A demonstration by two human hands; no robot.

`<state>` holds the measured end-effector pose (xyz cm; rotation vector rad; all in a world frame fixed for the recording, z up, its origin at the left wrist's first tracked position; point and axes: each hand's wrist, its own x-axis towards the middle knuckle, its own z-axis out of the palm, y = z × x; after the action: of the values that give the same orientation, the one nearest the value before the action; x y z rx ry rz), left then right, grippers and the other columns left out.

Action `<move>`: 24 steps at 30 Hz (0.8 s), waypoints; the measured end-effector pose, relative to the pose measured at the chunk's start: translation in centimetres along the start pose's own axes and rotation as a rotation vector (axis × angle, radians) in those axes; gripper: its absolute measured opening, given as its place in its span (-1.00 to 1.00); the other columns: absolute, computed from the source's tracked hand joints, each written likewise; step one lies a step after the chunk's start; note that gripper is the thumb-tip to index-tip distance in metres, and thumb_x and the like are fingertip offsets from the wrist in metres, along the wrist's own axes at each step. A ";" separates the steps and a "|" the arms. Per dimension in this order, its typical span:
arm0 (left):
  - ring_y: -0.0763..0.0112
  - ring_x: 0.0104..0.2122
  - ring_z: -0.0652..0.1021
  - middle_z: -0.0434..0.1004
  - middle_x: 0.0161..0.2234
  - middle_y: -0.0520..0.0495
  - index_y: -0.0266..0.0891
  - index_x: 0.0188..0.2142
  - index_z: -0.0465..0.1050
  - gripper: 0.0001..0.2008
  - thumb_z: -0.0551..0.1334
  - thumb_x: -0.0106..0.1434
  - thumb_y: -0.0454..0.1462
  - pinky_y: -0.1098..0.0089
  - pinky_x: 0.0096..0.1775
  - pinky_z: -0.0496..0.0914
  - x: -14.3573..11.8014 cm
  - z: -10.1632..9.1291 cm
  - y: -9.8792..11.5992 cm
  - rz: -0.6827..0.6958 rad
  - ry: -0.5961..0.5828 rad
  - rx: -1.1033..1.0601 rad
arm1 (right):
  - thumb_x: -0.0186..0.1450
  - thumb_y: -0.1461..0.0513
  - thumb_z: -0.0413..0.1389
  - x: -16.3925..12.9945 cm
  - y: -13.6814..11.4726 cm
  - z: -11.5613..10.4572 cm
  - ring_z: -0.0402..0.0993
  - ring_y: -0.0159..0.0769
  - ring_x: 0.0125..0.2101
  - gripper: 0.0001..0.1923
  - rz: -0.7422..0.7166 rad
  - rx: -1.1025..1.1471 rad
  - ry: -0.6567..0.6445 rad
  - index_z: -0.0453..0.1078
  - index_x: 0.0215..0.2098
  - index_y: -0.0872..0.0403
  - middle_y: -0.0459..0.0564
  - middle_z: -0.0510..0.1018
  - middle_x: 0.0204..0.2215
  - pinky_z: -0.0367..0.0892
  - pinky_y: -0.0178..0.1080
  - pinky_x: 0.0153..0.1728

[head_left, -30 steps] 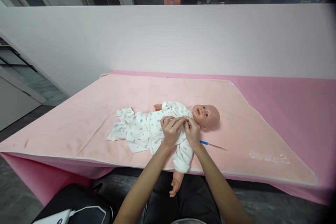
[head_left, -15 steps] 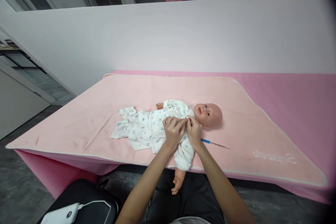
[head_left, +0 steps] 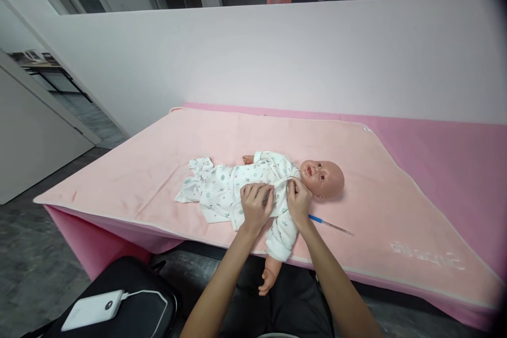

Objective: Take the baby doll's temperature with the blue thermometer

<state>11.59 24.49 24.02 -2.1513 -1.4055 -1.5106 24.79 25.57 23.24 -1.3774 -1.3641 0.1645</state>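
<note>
A baby doll (head_left: 322,178) lies on its back, head to the right, dressed in a white patterned baby top (head_left: 261,172) and matching pants (head_left: 216,195). My left hand (head_left: 256,205) is at the middle of the doll's chest, fingers curled and closed on the front edge of the top. Close to the neck, my right hand (head_left: 299,202) pinches the same edge near the collar. Between the hands the cloth edge runs slightly raised. The doll's near arm (head_left: 270,274) hangs over the table edge towards my lap. My fingers partly hide the fabric they hold.
A thin blue-handled stick (head_left: 330,223) lies right of my right wrist on the pink blanket (head_left: 396,206), which covers a table against a white wall (head_left: 277,58). A white power bank (head_left: 93,309) with a cable rests on a black case (head_left: 134,285) at lower left.
My hands were together at the collar. The left hand has slid left along the top's edge, away from the right, which stays near the neck. The view has shifted slightly.
</note>
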 end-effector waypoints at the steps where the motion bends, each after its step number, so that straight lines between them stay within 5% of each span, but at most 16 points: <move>1: 0.33 -0.28 0.44 0.51 -0.34 -0.07 -0.19 -0.31 0.48 -0.88 0.16 0.21 -0.31 0.27 -0.17 0.21 0.0 0.0 0.1 -0.014 -0.007 0.002 | 0.34 0.18 -0.17 0.0 0.1 0.0 0.44 -0.25 -0.38 -0.65 -0.006 0.002 0.005 0.43 -0.30 0.14 0.08 0.55 -0.39 0.29 -0.28 -0.30; 9: 0.28 -0.21 0.42 0.48 -0.25 -0.10 -0.21 -0.32 0.42 -0.89 0.15 0.15 -0.36 0.25 -0.13 0.20 0.0 -0.1 0.5 -0.061 -0.058 0.004 | 0.34 0.20 -0.13 -0.3 0.1 0.2 0.46 -0.24 -0.36 -0.66 -0.059 -0.035 0.057 0.45 -0.21 0.17 0.11 0.56 -0.38 0.33 -0.25 -0.28; 16: 0.31 -0.24 0.41 0.46 -0.30 -0.08 -0.23 -0.35 0.36 -0.93 0.13 0.17 -0.37 0.27 -0.15 0.22 -0.1 -0.1 0.4 -0.050 -0.054 -0.027 | 0.28 0.28 -0.09 -1.2 -0.5 0.1 0.31 -0.42 -0.65 -0.56 -0.102 -0.021 0.105 0.23 0.12 0.20 0.16 0.53 -0.22 0.34 -0.29 -0.54; 21: 0.33 -0.25 0.41 0.44 -0.31 -0.06 -0.23 -0.36 0.32 -0.96 0.12 0.18 -0.36 0.24 -0.09 0.23 0.1 -0.1 0.4 -0.043 -0.042 -0.053 | 0.25 0.36 -0.09 -1.7 -0.6 -0.1 0.48 -0.27 -0.14 -0.53 -0.530 -0.063 -0.088 0.21 0.14 0.10 0.11 0.45 -0.03 0.44 -0.28 -0.23; 24: 0.33 -0.24 0.41 0.44 -0.31 -0.05 -0.22 -0.33 0.32 -0.95 0.12 0.19 -0.35 0.21 -0.05 0.22 0.1 0.0 0.3 -0.052 -0.046 -0.060 | 0.26 0.38 -0.09 -1.6 -0.7 0.1 0.48 -0.32 -0.13 -0.60 -0.539 -0.079 -0.126 0.31 0.04 0.08 0.04 0.51 -0.12 0.43 -0.32 -0.21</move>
<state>11.85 24.40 24.24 -2.2149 -1.4601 -1.5501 23.80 24.15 22.82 -1.0297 -1.8140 -0.1658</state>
